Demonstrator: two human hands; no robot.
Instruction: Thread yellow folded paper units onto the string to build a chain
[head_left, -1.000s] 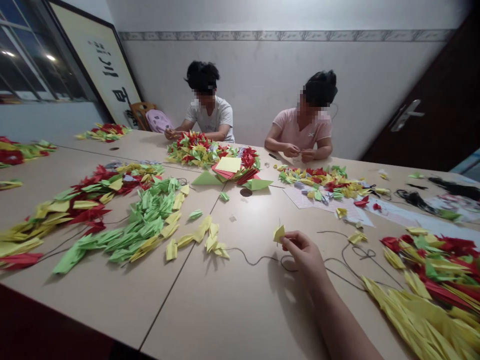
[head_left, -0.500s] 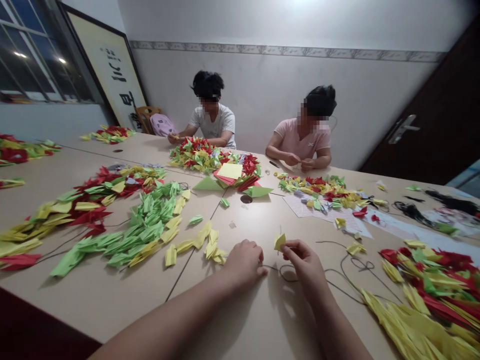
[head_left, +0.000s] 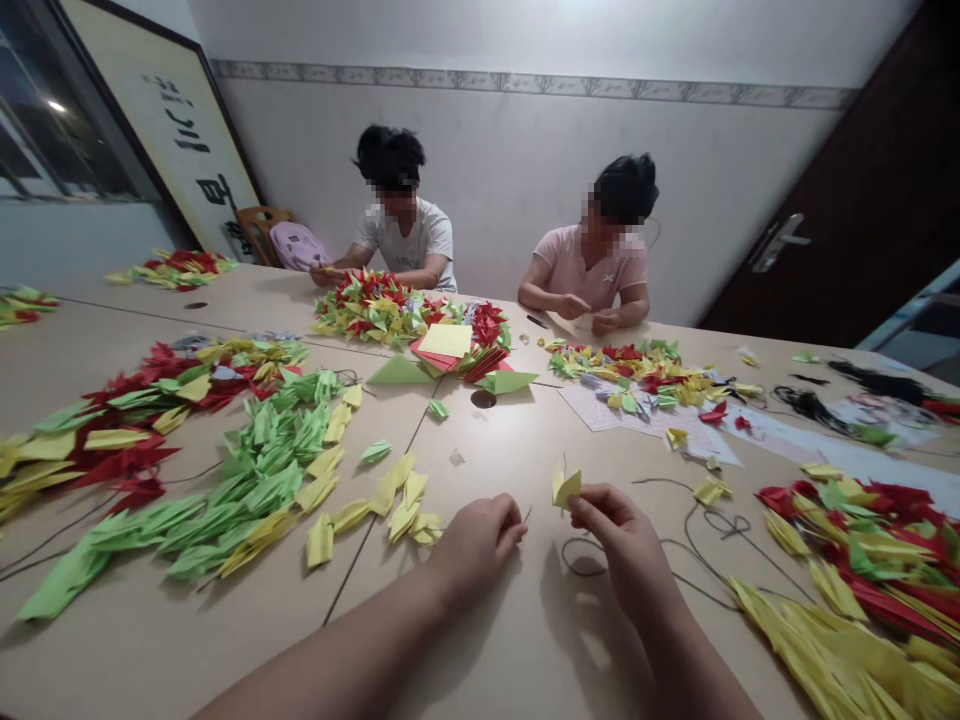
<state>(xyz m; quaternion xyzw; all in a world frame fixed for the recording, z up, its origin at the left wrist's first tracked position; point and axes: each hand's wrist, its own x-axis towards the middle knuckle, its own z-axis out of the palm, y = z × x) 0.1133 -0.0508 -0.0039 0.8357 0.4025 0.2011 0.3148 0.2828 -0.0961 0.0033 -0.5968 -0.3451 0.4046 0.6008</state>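
Note:
Between thumb and fingers, my right hand [head_left: 615, 525] pinches a small folded yellow paper piece [head_left: 567, 489], with a thin dark tip poking out above it. My left hand [head_left: 480, 540] is closed in a pinch on a thin dark cord, whose end [head_left: 528, 516] sticks out toward the yellow piece. The two hands are apart, above the table. A loop of dark cord [head_left: 581, 558] lies below my right hand. Just left of my left hand are yellow folded pieces [head_left: 405, 510], beside a long green folded-paper chain [head_left: 262, 470].
Two people sit across the table [head_left: 420, 620] beside a mixed paper pile [head_left: 390, 310] and another pile [head_left: 645, 370]. Square sheets [head_left: 446, 341] lie mid-table. Yellow paper strips [head_left: 817, 650] and a red-green pile [head_left: 885, 540] are at right, near loose cord [head_left: 727, 530].
My left hand has risen slightly off the table and now pinches the cord, its end showing. The yellow piece has turned a little in my right hand. The view has shifted.

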